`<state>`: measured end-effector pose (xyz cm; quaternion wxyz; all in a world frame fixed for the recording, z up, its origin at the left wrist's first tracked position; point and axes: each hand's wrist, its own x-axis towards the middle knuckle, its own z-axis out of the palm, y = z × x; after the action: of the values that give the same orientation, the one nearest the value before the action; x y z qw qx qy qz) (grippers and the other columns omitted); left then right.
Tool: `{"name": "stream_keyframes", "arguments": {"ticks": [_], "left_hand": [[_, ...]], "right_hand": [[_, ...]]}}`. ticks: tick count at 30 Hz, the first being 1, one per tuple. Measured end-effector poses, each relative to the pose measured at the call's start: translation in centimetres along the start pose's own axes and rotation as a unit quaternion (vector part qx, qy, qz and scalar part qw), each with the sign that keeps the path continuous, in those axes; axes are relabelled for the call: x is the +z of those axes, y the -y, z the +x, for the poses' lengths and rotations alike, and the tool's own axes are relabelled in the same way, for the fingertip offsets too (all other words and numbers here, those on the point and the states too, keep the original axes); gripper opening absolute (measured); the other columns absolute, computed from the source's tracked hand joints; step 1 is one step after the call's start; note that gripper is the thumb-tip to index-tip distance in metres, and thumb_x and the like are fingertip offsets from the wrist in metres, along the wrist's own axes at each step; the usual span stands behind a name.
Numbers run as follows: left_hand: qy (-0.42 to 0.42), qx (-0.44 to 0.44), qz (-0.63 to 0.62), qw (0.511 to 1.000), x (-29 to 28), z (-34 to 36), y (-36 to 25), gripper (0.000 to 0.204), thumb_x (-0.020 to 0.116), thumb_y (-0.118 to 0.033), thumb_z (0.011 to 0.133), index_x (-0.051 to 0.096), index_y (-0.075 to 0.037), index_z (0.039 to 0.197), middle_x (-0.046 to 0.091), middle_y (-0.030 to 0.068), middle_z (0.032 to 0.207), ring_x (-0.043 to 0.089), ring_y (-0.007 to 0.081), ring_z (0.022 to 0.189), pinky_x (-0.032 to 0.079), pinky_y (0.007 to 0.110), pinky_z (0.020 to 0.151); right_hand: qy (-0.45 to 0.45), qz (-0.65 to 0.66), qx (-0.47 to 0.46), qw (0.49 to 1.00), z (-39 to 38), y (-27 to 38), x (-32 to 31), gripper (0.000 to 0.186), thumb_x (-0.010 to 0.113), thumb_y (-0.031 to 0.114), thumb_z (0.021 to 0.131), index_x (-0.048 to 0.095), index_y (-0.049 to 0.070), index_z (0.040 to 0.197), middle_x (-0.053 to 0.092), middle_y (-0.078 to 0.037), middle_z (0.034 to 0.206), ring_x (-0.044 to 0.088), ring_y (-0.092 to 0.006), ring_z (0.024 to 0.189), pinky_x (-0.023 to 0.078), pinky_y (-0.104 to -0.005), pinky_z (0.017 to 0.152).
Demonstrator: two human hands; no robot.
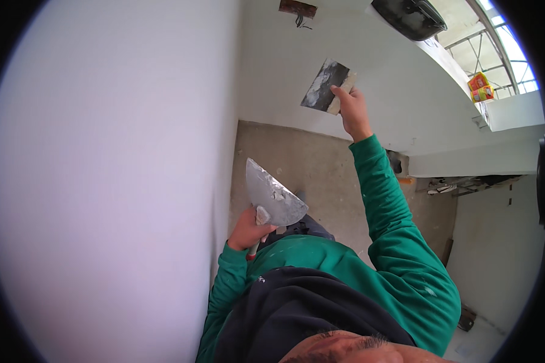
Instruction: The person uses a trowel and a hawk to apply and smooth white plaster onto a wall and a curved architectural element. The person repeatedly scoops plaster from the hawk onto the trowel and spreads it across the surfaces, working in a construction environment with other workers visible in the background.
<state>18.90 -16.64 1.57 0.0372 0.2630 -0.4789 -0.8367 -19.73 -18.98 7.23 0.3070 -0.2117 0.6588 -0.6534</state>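
Observation:
My left hand [246, 230] is closed round the handle of a broad putty knife [277, 198] with a rounded grey metal blade. White filler smears its blade, which is held in front of my body, close to the left wall [115, 181]. Out ahead, my right arm stretches toward the far wall [278, 60]. My right hand [354, 115] grips a rectangular steel trowel [322, 85] by its pale back edge, thumb on the blade. White filler marks that blade too. Whether the trowel touches the far wall, I cannot tell.
An opening with loose wires [299, 11] is in the far wall. A black tub [413, 19] and red-and-yellow packets [481, 88] sit along the window ledge. Below lies a concrete floor [321, 160], with piled items [466, 183] at right.

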Motion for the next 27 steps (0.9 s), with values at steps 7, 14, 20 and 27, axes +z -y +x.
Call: {"name": "stream_keyframes", "arguments": {"ticks": [7, 14, 20, 27], "left_hand": [[-0.018, -0.017, -0.004, 1.0, 1.0, 0.0, -0.8, 0.022, 0.07, -0.01, 0.075, 0.059, 0.003, 0.09, 0.061, 0.005, 0.071, 0.053, 0.0109, 0.051, 0.043, 0.026, 0.047], [-0.013, -0.022, 0.019, 0.999, -0.8, 0.3, 2.0, 0.021, 0.069, -0.009, 0.075, 0.059, 0.003, 0.089, 0.06, 0.005, 0.069, 0.053, 0.0111, 0.049, 0.042, 0.026, 0.046], [-0.045, -0.014, 0.026, 0.999, 0.8, -0.7, 0.4, 0.018, 0.071, -0.009, 0.08, 0.059, 0.002, 0.087, 0.06, 0.0041, 0.067, 0.052, 0.0104, 0.047, 0.04, 0.026, 0.044], [-0.117, -0.023, 0.152, 0.981, 1.9, -0.7, -0.1, 0.023, 0.072, -0.015, 0.084, 0.057, 0.001, 0.079, 0.056, 0.0029, 0.061, 0.052, 0.0112, 0.045, 0.041, 0.027, 0.042]], "right_hand": [[0.006, -0.008, -0.039, 0.999, 0.1, 2.3, 3.4, 0.028, 0.063, 0.016, 0.089, 0.06, -0.004, 0.108, 0.063, -0.003, 0.09, 0.056, -0.0097, 0.08, 0.047, -0.0273, 0.07], [-0.015, -0.058, -0.091, 0.994, 1.4, 1.2, 2.2, 0.027, 0.063, 0.016, 0.089, 0.061, -0.004, 0.107, 0.064, -0.003, 0.093, 0.057, -0.0103, 0.082, 0.048, -0.0284, 0.072], [-0.018, 0.026, 0.001, 1.0, -3.2, -2.2, -1.5, 0.032, 0.065, 0.019, 0.089, 0.06, -0.003, 0.111, 0.063, -0.005, 0.098, 0.057, -0.0124, 0.085, 0.048, -0.0301, 0.073], [-0.067, -0.172, 0.133, 0.974, -10.7, -14.6, -8.0, 0.032, 0.065, 0.02, 0.087, 0.06, -0.003, 0.107, 0.066, -0.011, 0.095, 0.061, -0.0202, 0.086, 0.048, -0.0352, 0.078]]}}
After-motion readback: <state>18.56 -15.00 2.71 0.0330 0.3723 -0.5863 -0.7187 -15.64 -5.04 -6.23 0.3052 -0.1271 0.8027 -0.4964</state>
